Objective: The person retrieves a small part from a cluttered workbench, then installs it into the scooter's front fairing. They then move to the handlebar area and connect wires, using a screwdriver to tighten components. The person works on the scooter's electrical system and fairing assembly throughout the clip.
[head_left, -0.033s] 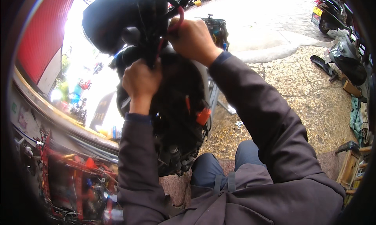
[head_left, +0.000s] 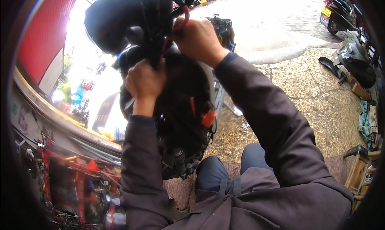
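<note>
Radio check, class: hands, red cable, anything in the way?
Right hand closed on red cable. Left hand lower in view, grip hidden. Black housing close ahead.

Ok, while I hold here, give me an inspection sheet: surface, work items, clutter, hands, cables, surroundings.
Surface: mottled floor, right of the work.
Work items: dark machine in front of the person, with an orange part on its right side.
Clutter: red metal frame with mixed parts, lower left.
Hands: right hand closed on a red line; left hand lower, beside its lower end, grip unclear.
Cables: red line, curved; cable or hose, cannot tell.
Surroundings: red panel upper left, parked two-wheeler upper right.
</note>
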### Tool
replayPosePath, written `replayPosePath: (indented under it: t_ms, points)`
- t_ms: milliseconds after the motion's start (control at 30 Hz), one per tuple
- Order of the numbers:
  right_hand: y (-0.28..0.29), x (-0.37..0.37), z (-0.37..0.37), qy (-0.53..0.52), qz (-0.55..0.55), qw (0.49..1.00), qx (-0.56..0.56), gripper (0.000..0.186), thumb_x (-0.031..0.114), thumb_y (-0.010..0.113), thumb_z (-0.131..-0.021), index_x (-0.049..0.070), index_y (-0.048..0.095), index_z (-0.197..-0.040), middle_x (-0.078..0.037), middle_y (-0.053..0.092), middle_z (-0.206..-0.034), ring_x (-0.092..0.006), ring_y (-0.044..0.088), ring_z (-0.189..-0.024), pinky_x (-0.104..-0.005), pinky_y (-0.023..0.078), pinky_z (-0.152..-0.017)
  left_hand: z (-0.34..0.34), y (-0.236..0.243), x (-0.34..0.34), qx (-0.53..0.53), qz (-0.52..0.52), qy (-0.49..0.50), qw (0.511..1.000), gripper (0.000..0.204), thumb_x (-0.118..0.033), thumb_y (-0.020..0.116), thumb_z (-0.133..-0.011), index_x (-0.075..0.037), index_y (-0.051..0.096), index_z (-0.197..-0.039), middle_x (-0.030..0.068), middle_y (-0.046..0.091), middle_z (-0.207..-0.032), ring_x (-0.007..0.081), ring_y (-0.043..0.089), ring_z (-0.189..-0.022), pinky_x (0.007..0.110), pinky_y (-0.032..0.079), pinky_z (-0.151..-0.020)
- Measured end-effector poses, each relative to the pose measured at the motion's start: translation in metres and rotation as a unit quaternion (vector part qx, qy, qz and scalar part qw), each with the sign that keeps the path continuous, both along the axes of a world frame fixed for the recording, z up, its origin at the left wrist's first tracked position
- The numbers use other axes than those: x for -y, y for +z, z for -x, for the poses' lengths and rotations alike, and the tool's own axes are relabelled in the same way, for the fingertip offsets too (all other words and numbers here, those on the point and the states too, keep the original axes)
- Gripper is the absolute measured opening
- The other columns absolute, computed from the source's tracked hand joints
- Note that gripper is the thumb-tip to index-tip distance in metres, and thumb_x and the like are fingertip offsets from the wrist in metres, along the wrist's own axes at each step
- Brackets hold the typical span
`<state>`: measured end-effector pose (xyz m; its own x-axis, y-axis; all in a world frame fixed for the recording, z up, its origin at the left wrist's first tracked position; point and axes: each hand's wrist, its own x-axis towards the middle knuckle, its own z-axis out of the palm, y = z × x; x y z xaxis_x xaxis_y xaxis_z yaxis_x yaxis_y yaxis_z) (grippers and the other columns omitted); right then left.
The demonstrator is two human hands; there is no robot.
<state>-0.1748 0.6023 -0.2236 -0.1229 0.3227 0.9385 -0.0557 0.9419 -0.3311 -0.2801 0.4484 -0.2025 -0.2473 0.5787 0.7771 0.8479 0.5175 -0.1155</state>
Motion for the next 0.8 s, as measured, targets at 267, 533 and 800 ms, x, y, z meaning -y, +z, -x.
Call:
replayPosePath:
  t_ms: [267, 533, 800]
  points:
    - [-0.001, -0.001, 0.000, -0.013, -0.019, 1.000, 0.004, 0.021, 0.026, 0.069, -0.082, 0.005, 0.073, -0.079, -0.018, 0.066, -0.067, -0.0372, 0.067, -0.066, -0.0460, 0.054, -0.063, 0.003, -0.003, 0.000, -0.007, 0.004, 0.001, 1.000, 0.039, -0.043, 0.071, -0.084, -0.006, 0.068, -0.071, 0.0164, 0.070, -0.072, 0.0376, 0.070, -0.070, 0.045, 0.055, -0.061]
    - [-0.004, 0.023, -0.016, 0.041, 0.015, 0.999, 0.015, 0.017, 0.022, 0.066, -0.089, 0.006, 0.073, -0.089, -0.015, 0.066, -0.066, -0.0311, 0.067, -0.062, -0.0400, 0.051, -0.058, -0.001, 0.000, -0.001, 0.031, 0.012, 0.026, 0.999, 0.040, -0.045, 0.069, -0.085, -0.007, 0.069, -0.073, 0.0166, 0.070, -0.074, 0.0367, 0.070, -0.073, 0.045, 0.056, -0.064]
    - [-0.005, 0.022, -0.038, 0.211, 0.118, 0.969, 0.056, 0.020, 0.012, 0.061, -0.098, -0.003, 0.069, -0.109, -0.010, 0.073, -0.093, -0.0156, 0.069, -0.084, -0.0303, 0.056, -0.072, -0.005, 0.005, 0.001, 0.078, 0.018, 0.021, 0.997, 0.036, -0.043, 0.068, -0.084, -0.007, 0.073, -0.079, 0.0166, 0.071, -0.076, 0.0351, 0.071, -0.075, 0.045, 0.056, -0.067]
